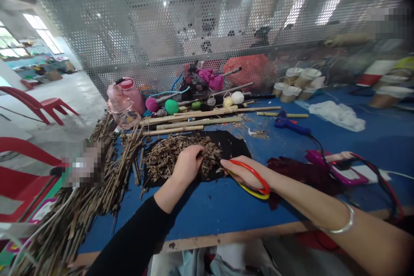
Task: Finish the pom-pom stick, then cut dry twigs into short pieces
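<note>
My left hand (188, 164) reaches into a heap of dry brown leaves (168, 153) that lies on a black cloth (237, 142). Its fingers are curled together among the leaves, and what they pinch is hidden. Just to the right of the heap, my right hand (242, 172) is closed round a pair of scissors (263, 183) with red and yellow handles. The blades are hidden by the hand and leaves. A dark red cloth (297, 174) lies beyond my right forearm.
Long dry stalks (97, 189) are piled along the left edge. Bamboo sticks (200, 121) and yarn balls (171, 106) lie behind the cloth. To the right are a blue glue gun (291, 126), a plastic bag (338, 115) and paper cups (289, 92). A perforated metal screen (155, 30) stands behind.
</note>
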Available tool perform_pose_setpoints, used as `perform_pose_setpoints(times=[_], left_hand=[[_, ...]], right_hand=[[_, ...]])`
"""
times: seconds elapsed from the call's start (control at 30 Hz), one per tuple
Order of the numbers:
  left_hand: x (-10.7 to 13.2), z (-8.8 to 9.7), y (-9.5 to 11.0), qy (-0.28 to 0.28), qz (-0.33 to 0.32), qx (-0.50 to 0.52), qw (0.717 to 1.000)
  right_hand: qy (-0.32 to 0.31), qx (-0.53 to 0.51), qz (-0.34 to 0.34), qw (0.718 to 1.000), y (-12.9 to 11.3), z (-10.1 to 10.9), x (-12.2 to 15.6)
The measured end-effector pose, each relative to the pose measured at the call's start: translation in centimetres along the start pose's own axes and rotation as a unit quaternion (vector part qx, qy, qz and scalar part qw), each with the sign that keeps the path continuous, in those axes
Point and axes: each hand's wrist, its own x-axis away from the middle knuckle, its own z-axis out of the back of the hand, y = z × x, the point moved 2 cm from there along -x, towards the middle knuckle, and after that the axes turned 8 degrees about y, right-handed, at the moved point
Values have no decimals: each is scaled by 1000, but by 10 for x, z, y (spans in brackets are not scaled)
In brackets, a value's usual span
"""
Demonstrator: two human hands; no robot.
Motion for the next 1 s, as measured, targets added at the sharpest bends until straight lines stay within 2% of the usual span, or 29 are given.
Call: perform_pose_setpoints(times=[0.13, 0.27, 0.33, 0.47, 0.57, 0.63, 0.77, 0.93, 1.0], left_hand=[[-2, 1, -2, 4, 5, -17, 1000], [-3, 1, 1, -46, 21, -74, 996], [-3, 4, 5, -63, 33, -69, 995], [-3, 20, 16, -36, 72, -20, 997], [-3, 35, 19, -21, 90, -55, 994], [-2, 41, 19, -36, 71, -91, 993], [5, 42, 24, -107, 7, -148, 983], [15, 35, 46, -71, -15, -162, 984], [16, 27, 52, -79, -43, -172, 981]], right_hand=[[-10, -14, -34, 999, -2, 1, 3], [-3, -22, -45, 999, -6, 2, 8], [-11, -31, -52, 998, -5, 5, 12], [-61, -101, -115, 986, 2, 13, 21], [-82, -138, -113, 980, 1, 21, 29], [-90, -141, -108, 980, -1, 26, 35], [-84, -112, -131, 981, -3, 33, 43], [-89, -113, -134, 980, 0, 37, 50], [-83, -131, -138, 978, 1, 37, 51]])
